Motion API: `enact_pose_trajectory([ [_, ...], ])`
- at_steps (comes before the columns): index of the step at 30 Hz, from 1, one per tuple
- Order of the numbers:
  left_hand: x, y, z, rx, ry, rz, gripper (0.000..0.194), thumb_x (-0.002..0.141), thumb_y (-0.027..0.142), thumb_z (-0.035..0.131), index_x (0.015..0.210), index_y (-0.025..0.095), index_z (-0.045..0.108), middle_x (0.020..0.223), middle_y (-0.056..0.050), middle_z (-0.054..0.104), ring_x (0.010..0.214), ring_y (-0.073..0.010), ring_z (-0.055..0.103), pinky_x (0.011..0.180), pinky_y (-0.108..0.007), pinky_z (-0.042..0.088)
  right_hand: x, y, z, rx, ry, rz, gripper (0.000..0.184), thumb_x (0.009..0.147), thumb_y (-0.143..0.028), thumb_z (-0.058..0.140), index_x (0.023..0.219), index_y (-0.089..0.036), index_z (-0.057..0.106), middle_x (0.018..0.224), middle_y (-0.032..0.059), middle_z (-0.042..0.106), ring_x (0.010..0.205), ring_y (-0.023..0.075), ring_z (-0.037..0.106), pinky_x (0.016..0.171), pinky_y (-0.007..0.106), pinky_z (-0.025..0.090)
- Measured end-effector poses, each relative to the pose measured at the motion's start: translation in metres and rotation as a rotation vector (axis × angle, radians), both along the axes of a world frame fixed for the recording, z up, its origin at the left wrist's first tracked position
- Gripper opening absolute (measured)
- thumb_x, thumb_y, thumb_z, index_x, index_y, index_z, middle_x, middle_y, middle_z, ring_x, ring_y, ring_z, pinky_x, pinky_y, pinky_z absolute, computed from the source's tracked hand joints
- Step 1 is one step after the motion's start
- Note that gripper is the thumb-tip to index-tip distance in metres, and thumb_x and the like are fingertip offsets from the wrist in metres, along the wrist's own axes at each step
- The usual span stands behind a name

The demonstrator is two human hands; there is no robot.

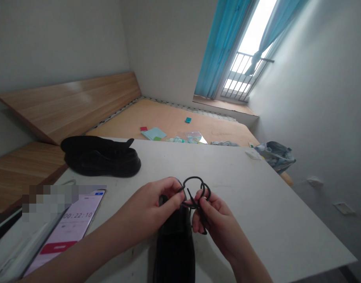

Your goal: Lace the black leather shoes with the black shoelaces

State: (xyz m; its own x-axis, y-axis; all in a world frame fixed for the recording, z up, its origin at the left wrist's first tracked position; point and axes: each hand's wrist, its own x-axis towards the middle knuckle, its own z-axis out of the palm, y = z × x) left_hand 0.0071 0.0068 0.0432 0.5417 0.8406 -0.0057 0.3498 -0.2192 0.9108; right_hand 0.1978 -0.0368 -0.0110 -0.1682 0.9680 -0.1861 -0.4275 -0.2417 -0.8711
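A black shoe (174, 251) lies on the white table in front of me, its near end cut off by the bottom of the view. Above its far part, my left hand (165, 196) pinches a black shoelace (193, 178) between thumb and fingers. To the right, my right hand (211, 212) grips the same lace, its fingers curled round it. Loops of lace stand up between the two hands, and one lace tip sticks up in the middle. My left hand partly covers the shoe's far end.
Another black shoe (102, 159) rests at the table's (257, 204) far left. A phone (71, 224) showing a timer lies near my left forearm. Beyond the table is a bed (168, 112) with small packets and cloths. A grey-blue cloth bundle (276, 155) sits past the right edge.
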Motion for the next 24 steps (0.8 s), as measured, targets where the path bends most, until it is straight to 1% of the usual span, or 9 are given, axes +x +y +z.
enact_pose_trajectory([
  [3, -0.002, 0.005, -0.002, -0.048, -0.082, 0.056, 0.025, 0.096, 0.038, 0.044, 0.082, 0.021, 0.055, 0.078, 0.003, 0.063, 0.079, -0.0174, 0.059, 0.072, -0.027, 0.042, 0.004, 0.0, -0.001, -0.027, 0.005, 0.001, 0.033, 0.084, -0.046, 0.073, 0.094, -0.019, 0.056, 0.077, 0.0029, 0.071, 0.036, 0.0012, 0.037, 0.038, 0.016, 0.018],
  [6, -0.003, 0.01, -0.006, -0.081, -0.158, 0.099, 0.028, 0.097, 0.038, 0.043, 0.079, 0.021, 0.055, 0.078, 0.003, 0.06, 0.081, -0.0174, 0.057, 0.075, -0.028, 0.043, 0.007, -0.001, -0.002, -0.019, -0.015, 0.029, 0.032, 0.088, -0.044, 0.07, 0.097, -0.017, 0.057, 0.064, -0.0003, 0.064, 0.038, 0.0002, 0.021, 0.039, 0.017, 0.008],
  [8, -0.002, 0.014, -0.008, -0.109, -0.225, 0.097, 0.031, 0.097, 0.04, 0.043, 0.078, 0.02, 0.057, 0.079, 0.002, 0.062, 0.083, -0.0179, 0.059, 0.08, -0.03, 0.044, 0.009, -0.001, -0.003, -0.012, -0.046, 0.038, 0.034, 0.087, -0.045, 0.071, 0.102, -0.016, 0.06, 0.06, -0.0029, 0.057, 0.043, 0.0019, 0.022, 0.041, 0.017, 0.009],
  [13, -0.004, 0.02, -0.008, -0.248, -0.453, 0.152, 0.036, 0.098, 0.042, 0.04, 0.075, 0.019, 0.054, 0.077, 0.0, 0.062, 0.082, -0.019, 0.063, 0.085, -0.035, 0.048, 0.013, -0.003, -0.008, -0.021, -0.126, 0.012, 0.05, 0.082, -0.048, 0.076, 0.119, -0.017, 0.06, 0.065, -0.0039, 0.05, 0.053, 0.0057, 0.031, 0.045, 0.018, 0.015],
  [16, -0.008, 0.026, -0.009, -0.114, -0.316, 0.237, 0.028, 0.094, 0.04, 0.046, 0.077, 0.019, 0.052, 0.076, 0.001, 0.057, 0.08, -0.0187, 0.059, 0.084, -0.035, 0.047, 0.017, -0.002, -0.01, -0.017, -0.178, 0.006, 0.048, 0.084, -0.051, 0.074, 0.116, -0.017, 0.06, 0.064, -0.0041, 0.048, 0.053, 0.0063, 0.03, 0.046, 0.02, 0.015],
  [18, -0.011, 0.028, -0.012, 0.082, -0.189, 0.382, 0.019, 0.09, 0.037, 0.051, 0.095, 0.019, 0.054, 0.087, -0.001, 0.057, 0.086, -0.0197, 0.057, 0.085, -0.036, 0.046, 0.017, -0.001, -0.009, -0.003, -0.213, -0.002, 0.046, 0.082, -0.053, 0.074, 0.11, -0.019, 0.059, 0.063, -0.0047, 0.049, 0.052, 0.0065, 0.03, 0.046, 0.02, 0.015],
  [20, -0.012, 0.027, -0.015, 0.294, -0.07, 0.435, 0.03, 0.09, 0.034, 0.053, 0.117, 0.02, 0.051, 0.102, -0.004, 0.057, 0.093, -0.021, 0.055, 0.086, -0.038, 0.045, 0.015, -0.001, -0.006, 0.015, -0.232, -0.001, 0.044, 0.081, -0.054, 0.075, 0.103, -0.02, 0.057, 0.062, -0.0055, 0.05, 0.053, 0.007, 0.034, 0.047, 0.019, 0.019],
  [21, -0.011, 0.025, -0.015, 0.385, -0.016, 0.373, 0.032, 0.091, 0.032, 0.052, 0.122, 0.022, 0.051, 0.107, -0.005, 0.057, 0.097, -0.0213, 0.055, 0.088, -0.038, 0.044, 0.013, -0.001, -0.005, 0.025, -0.23, 0.012, 0.043, 0.08, -0.053, 0.075, 0.1, -0.021, 0.056, 0.062, -0.0059, 0.049, 0.055, 0.0073, 0.037, 0.049, 0.018, 0.022],
  [24, -0.004, 0.014, -0.015, 0.528, 0.127, -0.046, 0.023, 0.097, 0.024, 0.047, 0.115, 0.025, 0.061, 0.106, -0.003, 0.065, 0.101, -0.0206, 0.057, 0.096, -0.04, 0.04, 0.005, -0.002, 0.0, 0.087, -0.247, 0.095, 0.035, 0.084, -0.05, 0.074, 0.091, -0.019, 0.059, 0.065, -0.0055, 0.049, 0.06, 0.008, 0.044, 0.055, 0.019, 0.032],
])
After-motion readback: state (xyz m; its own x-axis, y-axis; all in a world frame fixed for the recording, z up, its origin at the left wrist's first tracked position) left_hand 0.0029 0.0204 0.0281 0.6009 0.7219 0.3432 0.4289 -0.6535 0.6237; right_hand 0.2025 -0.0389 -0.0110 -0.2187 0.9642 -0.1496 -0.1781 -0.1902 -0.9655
